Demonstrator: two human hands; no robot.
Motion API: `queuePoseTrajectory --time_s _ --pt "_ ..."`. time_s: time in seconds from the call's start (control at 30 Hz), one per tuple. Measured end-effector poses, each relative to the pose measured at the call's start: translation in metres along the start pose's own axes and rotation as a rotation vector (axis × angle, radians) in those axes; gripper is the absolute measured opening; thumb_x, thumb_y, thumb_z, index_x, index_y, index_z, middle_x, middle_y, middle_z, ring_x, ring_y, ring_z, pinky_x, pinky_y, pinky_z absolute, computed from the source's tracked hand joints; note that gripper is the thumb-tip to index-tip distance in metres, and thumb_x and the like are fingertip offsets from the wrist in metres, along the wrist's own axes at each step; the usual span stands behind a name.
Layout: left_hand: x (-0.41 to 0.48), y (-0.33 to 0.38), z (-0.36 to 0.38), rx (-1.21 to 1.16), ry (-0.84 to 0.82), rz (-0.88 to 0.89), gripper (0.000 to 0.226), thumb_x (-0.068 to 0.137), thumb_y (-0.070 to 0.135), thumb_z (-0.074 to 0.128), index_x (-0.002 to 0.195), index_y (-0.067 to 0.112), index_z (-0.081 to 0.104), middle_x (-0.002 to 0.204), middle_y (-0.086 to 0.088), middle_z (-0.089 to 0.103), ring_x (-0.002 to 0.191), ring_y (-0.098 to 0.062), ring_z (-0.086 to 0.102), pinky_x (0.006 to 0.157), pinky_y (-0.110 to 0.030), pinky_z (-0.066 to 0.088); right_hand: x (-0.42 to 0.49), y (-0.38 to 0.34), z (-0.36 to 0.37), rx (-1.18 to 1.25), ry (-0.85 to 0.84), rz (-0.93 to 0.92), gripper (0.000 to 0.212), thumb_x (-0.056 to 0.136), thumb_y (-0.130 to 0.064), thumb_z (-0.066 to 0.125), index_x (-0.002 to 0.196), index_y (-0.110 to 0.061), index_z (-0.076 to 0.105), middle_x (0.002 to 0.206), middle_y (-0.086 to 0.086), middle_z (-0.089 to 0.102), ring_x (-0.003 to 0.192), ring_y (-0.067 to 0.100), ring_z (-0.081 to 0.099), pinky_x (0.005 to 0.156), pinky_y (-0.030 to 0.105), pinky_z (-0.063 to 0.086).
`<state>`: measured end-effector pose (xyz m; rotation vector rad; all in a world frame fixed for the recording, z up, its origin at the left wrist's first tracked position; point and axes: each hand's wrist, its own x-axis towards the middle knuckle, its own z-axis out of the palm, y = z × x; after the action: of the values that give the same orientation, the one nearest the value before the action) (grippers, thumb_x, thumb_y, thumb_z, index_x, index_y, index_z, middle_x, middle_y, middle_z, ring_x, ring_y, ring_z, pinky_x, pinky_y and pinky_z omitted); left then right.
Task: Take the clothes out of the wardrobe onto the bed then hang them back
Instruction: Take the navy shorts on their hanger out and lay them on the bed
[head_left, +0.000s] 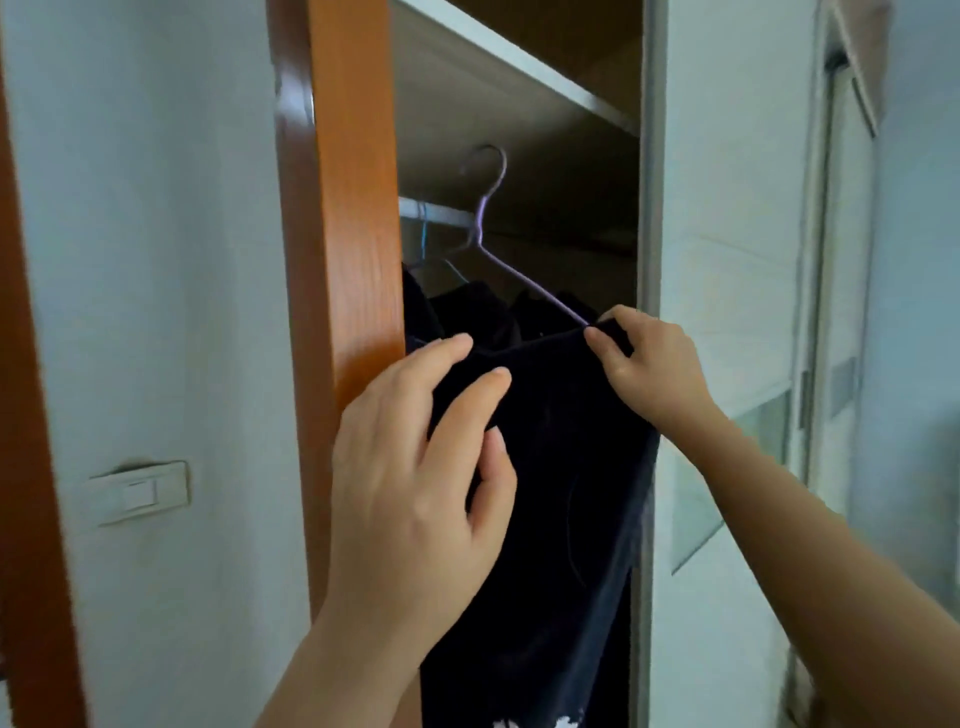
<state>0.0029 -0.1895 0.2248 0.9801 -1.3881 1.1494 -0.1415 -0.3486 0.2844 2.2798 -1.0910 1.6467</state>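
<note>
- While the purple wire hanger (540, 293) clears the white rail (441, 212), the dark navy garment (561, 467) hangs mid-frame.
- Left hand (415, 483) curls round its shoulder; right hand (649, 364) pinches cloth to hanger, likely keeping it level.

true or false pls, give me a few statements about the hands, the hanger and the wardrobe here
1. Both the left hand and the right hand hold the dark garment. True.
2. The purple hanger has its hook resting on the rail. False: the hook is raised above the rail.
3. No other clothes hang in the wardrobe. False: other dark clothes hang at the rail's left end.
4. A light switch sits on the wall left of the wardrobe. True.
5. The garment on the hanger is plain white. False: it is dark, with a few white marks low down.
</note>
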Motion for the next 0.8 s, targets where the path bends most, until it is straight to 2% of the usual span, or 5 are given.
queuePoseTrajectory --time_s 0.17,0.33,0.5,0.67,0.8 --pt "-0.026 0.008 0.012 -0.198 -0.155 -0.059 0.029 0.087 0.016 0.05 0.113 0.009 0.059 0.118 -0.01 0.06 0.108 -0.02 0.055 0.091 -0.028 0.044 -0.071 0.019 -0.048 -0.198 -0.065 0.049 0.018 0.09 -0.026 0.054 0.094 -0.012 0.064 0.077 0.01 0.068 0.078 0.032 0.062 0.058 0.029 0.039" --pt "-0.045 0.03 0.043 -0.416 -0.254 -0.215 0.036 0.089 0.023 0.043 0.12 0.007 0.051 0.125 -0.013 0.054 0.116 -0.018 0.047 0.098 -0.021 0.034 -0.134 0.035 -0.108 -0.2 -0.204 0.221 0.009 0.088 -0.022 0.057 0.086 -0.017 0.064 0.074 0.004 0.066 0.072 0.02 0.06 0.064 0.029 0.044" --pt "-0.073 0.059 0.076 -0.54 -0.465 -0.318 0.052 0.09 0.035 0.031 0.129 0.004 0.046 0.134 -0.015 0.049 0.124 -0.029 0.045 0.102 -0.04 0.038 -0.191 0.039 -0.188 -0.095 -0.239 0.42 0.024 0.088 -0.015 0.058 0.068 -0.03 0.059 0.063 -0.008 0.061 0.061 0.001 0.054 0.059 0.009 0.04" --pt "-0.088 0.106 0.092 -0.681 -0.706 -0.276 0.067 0.085 0.049 0.019 0.131 0.008 0.045 0.134 -0.01 0.051 0.126 -0.028 0.043 0.106 -0.041 0.032 -0.247 0.01 -0.268 -0.113 -0.185 0.567 0.031 0.087 -0.012 0.057 0.063 -0.031 0.063 0.061 -0.008 0.061 0.06 0.002 0.055 0.059 0.013 0.042" --pt "-0.092 0.158 0.077 -0.928 -0.793 -0.296 0.057 0.088 0.044 0.027 0.13 0.01 0.047 0.125 -0.01 0.056 0.119 -0.029 0.049 0.105 -0.043 0.033 -0.297 -0.025 -0.337 -0.169 -0.108 0.687 0.031 0.087 -0.013 0.057 0.064 -0.032 0.065 0.062 -0.01 0.062 0.06 0.001 0.055 0.062 0.018 0.043"
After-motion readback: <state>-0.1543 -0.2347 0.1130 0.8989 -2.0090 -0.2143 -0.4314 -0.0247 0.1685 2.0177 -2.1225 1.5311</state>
